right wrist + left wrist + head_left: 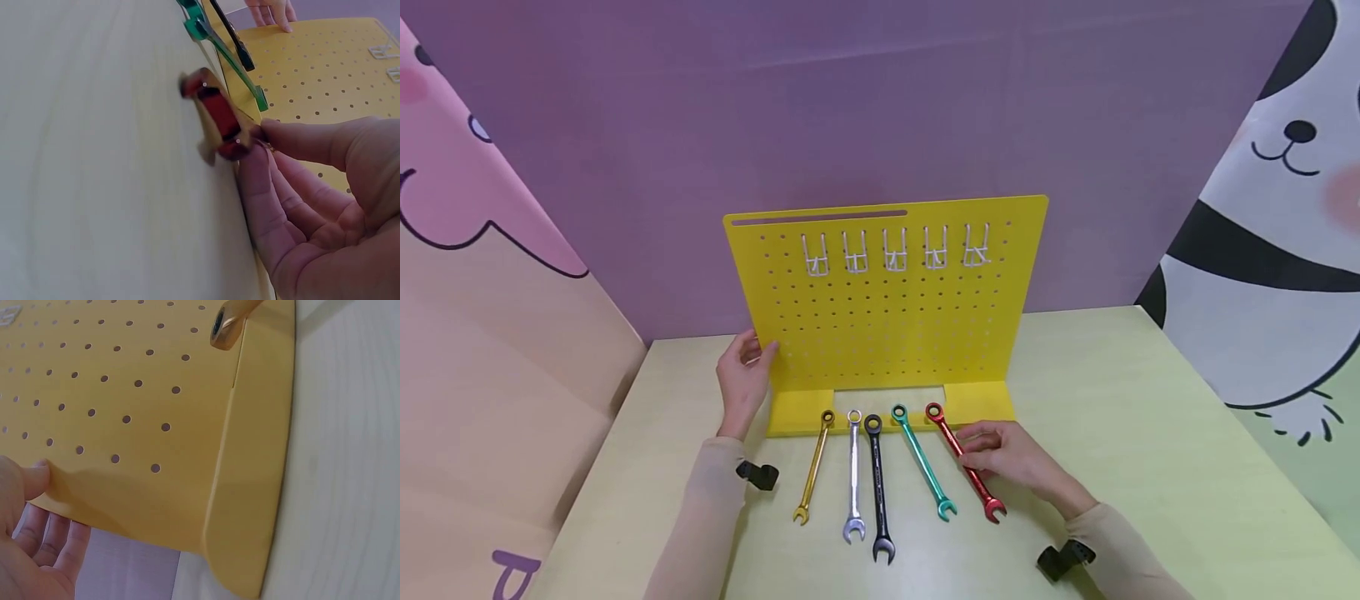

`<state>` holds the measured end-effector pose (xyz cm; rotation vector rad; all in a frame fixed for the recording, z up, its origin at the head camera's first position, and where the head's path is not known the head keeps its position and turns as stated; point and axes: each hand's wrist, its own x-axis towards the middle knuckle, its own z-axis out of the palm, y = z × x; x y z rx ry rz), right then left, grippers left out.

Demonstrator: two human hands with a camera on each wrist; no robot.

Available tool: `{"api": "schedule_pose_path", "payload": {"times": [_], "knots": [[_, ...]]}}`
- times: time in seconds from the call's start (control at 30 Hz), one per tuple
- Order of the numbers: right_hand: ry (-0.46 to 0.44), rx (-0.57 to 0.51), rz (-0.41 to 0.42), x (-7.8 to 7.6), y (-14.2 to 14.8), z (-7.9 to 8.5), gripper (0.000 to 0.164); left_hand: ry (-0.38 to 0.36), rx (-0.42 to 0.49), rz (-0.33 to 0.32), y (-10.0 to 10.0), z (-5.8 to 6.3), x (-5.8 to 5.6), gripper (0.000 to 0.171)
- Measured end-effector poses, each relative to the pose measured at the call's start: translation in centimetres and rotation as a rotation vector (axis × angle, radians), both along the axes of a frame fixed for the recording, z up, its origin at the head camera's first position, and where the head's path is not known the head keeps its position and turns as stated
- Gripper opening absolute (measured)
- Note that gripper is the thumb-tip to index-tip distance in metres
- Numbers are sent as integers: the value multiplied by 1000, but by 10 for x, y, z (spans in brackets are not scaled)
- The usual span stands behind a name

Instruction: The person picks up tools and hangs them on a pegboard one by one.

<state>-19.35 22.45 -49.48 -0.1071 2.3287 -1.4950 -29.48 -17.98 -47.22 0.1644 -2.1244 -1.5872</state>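
Observation:
My left hand grips the left edge of a yellow pegboard; in the left wrist view its thumb lies on the front face and the fingers behind. My right hand pinches the shaft of a red combination wrench between thumb and fingers. In the right wrist view the red wrench's open end points towards the camera, somewhat blurred. Left of it lie a green wrench, a black wrench, a silver wrench and a gold wrench, ring ends towards the board.
Several white wire hooks sit in a row high on the pegboard. Its yellow base rests on the pale wooden table. Behind stands a purple backdrop, with cartoon-printed panels at the sides.

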Motion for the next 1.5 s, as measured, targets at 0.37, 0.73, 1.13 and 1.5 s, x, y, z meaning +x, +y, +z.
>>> {"api": "schedule_pose_path", "payload": {"times": [0.37,0.73,1.13,1.5], "knots": [[-10,41,-58,0,-4,1,36,-6,-19,-10,-3,-2,-2,34],[-18,6,-76,0,-2,2,35,-57,-38,-29,-7,-2,-6,30],[-43,-69,-99,0,-3,8,40,-65,-35,-40,-9,-3,-6,27],[-5,-261,-34,1,-4,16,49,-57,-35,-54,-10,-5,-7,28]]}}
